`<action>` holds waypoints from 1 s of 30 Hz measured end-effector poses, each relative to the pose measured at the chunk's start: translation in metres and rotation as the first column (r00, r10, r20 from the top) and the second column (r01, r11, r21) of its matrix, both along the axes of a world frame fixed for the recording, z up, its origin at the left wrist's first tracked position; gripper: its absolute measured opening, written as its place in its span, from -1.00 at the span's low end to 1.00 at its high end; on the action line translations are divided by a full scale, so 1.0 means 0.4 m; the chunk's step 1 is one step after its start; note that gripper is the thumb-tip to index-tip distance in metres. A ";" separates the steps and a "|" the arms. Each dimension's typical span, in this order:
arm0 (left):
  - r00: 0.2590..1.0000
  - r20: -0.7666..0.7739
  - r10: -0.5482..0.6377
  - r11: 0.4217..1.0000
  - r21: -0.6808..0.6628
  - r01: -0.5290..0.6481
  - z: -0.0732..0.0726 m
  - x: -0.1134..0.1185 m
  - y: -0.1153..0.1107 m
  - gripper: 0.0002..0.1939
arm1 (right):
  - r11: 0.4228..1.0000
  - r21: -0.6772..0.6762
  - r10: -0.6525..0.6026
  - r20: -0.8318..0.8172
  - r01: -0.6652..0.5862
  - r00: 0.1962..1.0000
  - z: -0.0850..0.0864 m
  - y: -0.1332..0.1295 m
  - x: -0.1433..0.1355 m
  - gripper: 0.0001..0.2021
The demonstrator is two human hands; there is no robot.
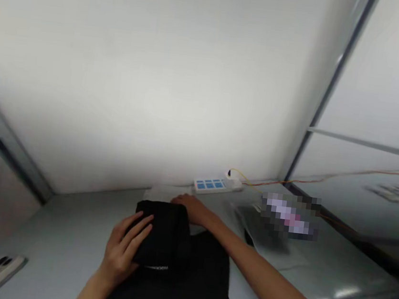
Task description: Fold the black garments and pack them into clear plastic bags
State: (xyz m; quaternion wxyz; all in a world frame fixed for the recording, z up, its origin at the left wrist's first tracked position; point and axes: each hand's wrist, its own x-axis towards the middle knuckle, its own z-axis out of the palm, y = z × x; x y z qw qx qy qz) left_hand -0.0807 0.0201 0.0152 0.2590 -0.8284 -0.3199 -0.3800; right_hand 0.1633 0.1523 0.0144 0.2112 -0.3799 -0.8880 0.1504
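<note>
A black cloth (183, 289) lies at the table's front middle, its upper part folded into a thick bundle with small white lettering near the lower edge of the fold. My left hand (124, 246) rests on the left side of the bundle, fingers stretched and slightly apart over the fabric. Behind the bundle's upper right corner is my right hand (191, 207); its fingers are partly hidden, and what they touch cannot be made out. A pale, flat sheet or bag (165, 193) lies just behind the bundle.
A white power strip (213, 185) with blue labels and a plugged-in cable sits against the back wall. To the right lie a clear plastic bag (268, 239) and a pixelated item (289, 217). A phone (0, 273) is at the front left of the grey table (67, 230).
</note>
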 end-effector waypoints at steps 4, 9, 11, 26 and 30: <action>0.999 -0.038 -0.025 0.997 -0.071 0.022 -0.012 -0.002 0.008 -0.47 | 0.994 -0.093 0.057 0.071 -0.050 0.996 -0.026 0.036 -0.005 -0.75; 0.981 -0.192 -0.014 0.981 -0.192 -0.023 -0.021 0.013 0.002 -0.39 | 0.974 -0.187 0.136 0.013 -0.131 0.991 -0.033 0.082 0.000 -0.86; 0.976 -0.218 -0.030 0.991 -0.132 0.001 -0.021 0.018 0.002 -0.39 | 0.973 -0.181 0.138 -0.037 -0.143 0.990 -0.034 0.088 0.002 -0.92; 0.975 -0.182 -0.130 0.979 -0.182 0.096 0.013 0.041 0.200 -0.64 | 0.974 0.223 0.095 -0.315 -0.024 0.944 -0.030 0.015 0.047 -0.86; 0.958 -0.242 -0.152 0.950 -0.304 0.074 -0.020 0.012 0.240 -0.63 | 0.942 0.326 0.047 -0.372 0.083 0.927 -0.033 0.012 0.044 -0.80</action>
